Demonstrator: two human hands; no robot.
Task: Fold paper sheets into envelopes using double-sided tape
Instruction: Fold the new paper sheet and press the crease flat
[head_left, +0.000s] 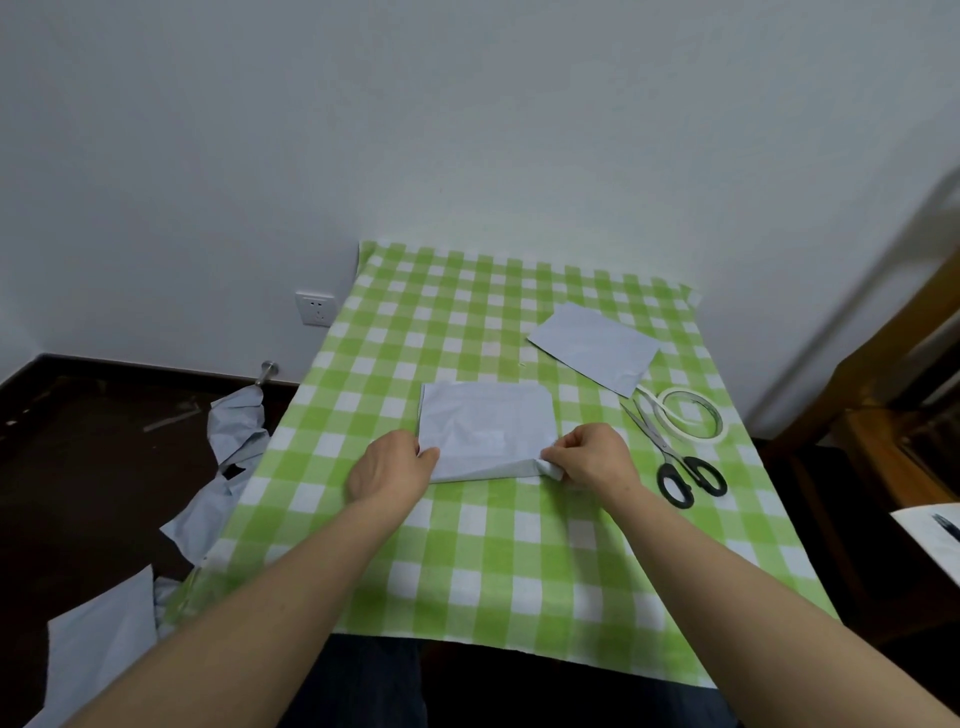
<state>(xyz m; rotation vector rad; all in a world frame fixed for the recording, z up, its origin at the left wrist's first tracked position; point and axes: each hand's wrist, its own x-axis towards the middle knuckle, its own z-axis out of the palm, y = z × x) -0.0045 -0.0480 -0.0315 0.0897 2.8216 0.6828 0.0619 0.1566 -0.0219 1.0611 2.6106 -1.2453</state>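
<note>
Paper sheet (485, 426): partly folded, mid-worktop (467, 561), between my hands.
Left hand (387, 467): fingers curled on the near left corner, gripping it.
Right hand (592, 457): fingers pinching the near right corner, raised off the cloth.
Done: folded piece (595, 345) further back, probably one finished envelope.
Left: this one needs closing and taping, I judge; tape roll (691, 421) and scissors (675, 457) lie at right, loose sheets (104, 639) on the floor.

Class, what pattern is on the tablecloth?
Green and white checks; the tablecloth shows best in the head view.
</note>
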